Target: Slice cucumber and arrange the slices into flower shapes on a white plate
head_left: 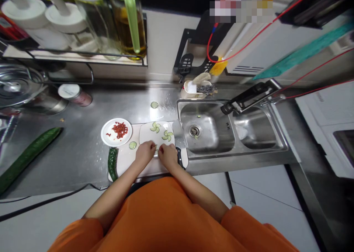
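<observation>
Over the near edge of a white square plate [146, 132], my left hand [145, 152] and my right hand [168, 156] are close together with fingers pinched. Whatever their fingertips hold is too small to make out. Thin cucumber slices form two pinwheel shapes on the plate, one at the back [155, 127] and one at the right [167, 135]. Between my hands a bit of pale green slice shows at the plate's near edge. A kitchen knife [179, 156] with a black handle lies right beside my right hand, its broad blade pointing away.
Under the plate is a white cutting board [125, 167], bearing a cucumber piece [112, 163] and a round slice [132, 145]. A round plate [104, 134] holds chopped red bits. Another slice [154, 104] lies behind. A whole cucumber [30, 158] is left; a double sink [206, 148] is right.
</observation>
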